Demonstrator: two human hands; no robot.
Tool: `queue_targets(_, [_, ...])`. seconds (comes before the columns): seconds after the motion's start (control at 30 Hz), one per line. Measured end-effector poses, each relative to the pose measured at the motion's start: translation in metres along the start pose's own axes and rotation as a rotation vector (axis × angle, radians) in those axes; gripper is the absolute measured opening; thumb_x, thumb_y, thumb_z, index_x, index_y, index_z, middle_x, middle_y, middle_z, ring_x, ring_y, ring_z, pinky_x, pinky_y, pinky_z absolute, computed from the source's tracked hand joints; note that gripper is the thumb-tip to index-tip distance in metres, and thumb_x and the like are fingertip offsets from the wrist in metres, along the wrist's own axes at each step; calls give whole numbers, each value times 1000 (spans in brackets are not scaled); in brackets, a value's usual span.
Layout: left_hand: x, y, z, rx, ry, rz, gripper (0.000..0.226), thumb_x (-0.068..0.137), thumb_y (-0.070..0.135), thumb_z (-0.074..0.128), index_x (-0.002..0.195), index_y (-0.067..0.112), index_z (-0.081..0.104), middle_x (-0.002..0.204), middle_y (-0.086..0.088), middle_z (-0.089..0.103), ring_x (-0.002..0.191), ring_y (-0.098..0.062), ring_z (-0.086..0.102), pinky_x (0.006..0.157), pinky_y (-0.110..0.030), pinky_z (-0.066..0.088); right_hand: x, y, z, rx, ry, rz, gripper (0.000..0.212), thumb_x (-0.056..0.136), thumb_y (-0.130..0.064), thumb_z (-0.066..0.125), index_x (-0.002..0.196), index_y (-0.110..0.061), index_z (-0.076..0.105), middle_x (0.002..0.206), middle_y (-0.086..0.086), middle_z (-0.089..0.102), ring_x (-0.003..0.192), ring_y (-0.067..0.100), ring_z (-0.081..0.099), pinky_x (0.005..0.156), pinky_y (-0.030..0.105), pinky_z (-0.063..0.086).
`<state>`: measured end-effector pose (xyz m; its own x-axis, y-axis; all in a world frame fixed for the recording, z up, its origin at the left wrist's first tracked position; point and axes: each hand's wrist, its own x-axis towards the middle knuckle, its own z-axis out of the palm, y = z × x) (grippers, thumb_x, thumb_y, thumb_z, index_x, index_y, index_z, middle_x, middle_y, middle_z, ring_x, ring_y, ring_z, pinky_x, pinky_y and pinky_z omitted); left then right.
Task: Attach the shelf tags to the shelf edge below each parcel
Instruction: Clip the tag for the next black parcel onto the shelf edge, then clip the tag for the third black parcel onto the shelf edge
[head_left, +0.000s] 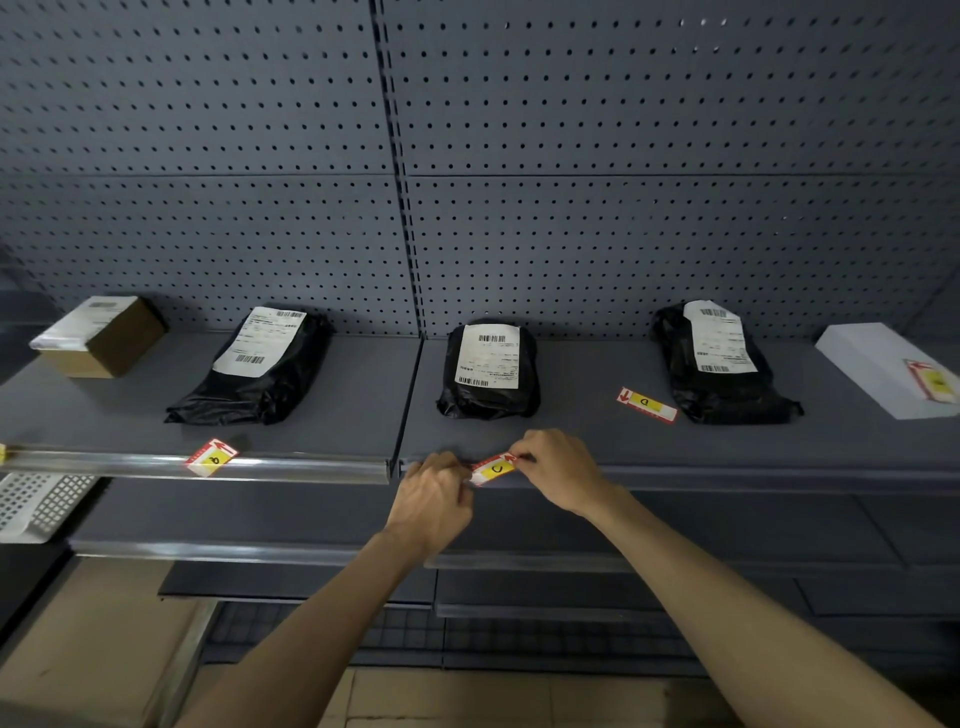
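Observation:
A red, white and yellow shelf tag marked C (493, 469) is pressed against the shelf edge (727, 475) below the middle black parcel (488, 369). My left hand (434, 499) pinches its left end and my right hand (558, 470) pinches its right end. Another tag (212, 457) sits tilted on the edge rail below the left black parcel (260, 364). A tag marked D (647, 404) lies flat on the shelf beside the right black parcel (719, 364). One more tag (935, 382) rests on the white box (883, 369).
A brown cardboard box (101, 335) stands at the far left of the shelf. A grey pegboard (467, 156) forms the back wall. A white perforated tray (36, 506) sits on the lower shelf at left. More dark shelves run below.

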<state>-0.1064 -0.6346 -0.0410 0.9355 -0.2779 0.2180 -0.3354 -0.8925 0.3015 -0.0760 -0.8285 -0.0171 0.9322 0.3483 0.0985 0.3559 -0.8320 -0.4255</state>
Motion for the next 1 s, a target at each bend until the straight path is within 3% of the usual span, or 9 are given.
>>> queue_targets(0.2, [5,-2,-7,-8,-19,7,26,86,15,51,103,15,70,107,-4,65,96,-22,59,92,-34,42,1,-4,-2,-37,12,40,16,93,-21,59,102,-12,69,95,4,70,75,16,62,64,26,43])
queue_targets(0.37, [13,-3,-21,-2,-31,4,19,84,18,53,92,14,70,98,-3,63,84,-21,61,73,-30,49,-8,-5,-15,-48,78,73,39,91,-42,60,116,-13,59,87,1,68,70,14,63,63,31,52])
queue_targets(0.47, [24,7,-32,-1,-13,35,15,83,20,55,86,14,68,92,-3,61,80,-22,60,68,-31,51,-19,4,-30,-136,107,86,40,90,-44,59,115,-13,59,101,4,67,83,18,64,71,34,53])
queue_targets(0.67, [70,66,-38,18,-16,170,18,84,22,56,98,13,63,102,-6,62,93,-29,60,73,-40,49,-48,47,-80,-320,171,165,42,87,-50,59,111,-15,62,113,3,65,95,22,63,72,34,49])
queue_targets(0.8, [112,124,-23,108,-75,232,22,88,23,53,105,11,58,111,-7,58,103,-28,57,76,-41,50,-58,95,-123,-388,237,179,39,85,-50,57,103,-16,62,100,5,64,89,24,61,67,32,44])
queue_targets(1.0, [176,197,11,274,-197,231,29,91,26,56,116,12,54,120,-10,59,108,-30,58,84,-44,50,-58,180,-172,-378,238,150,45,85,-51,55,107,-13,61,106,9,65,94,27,60,73,37,51])
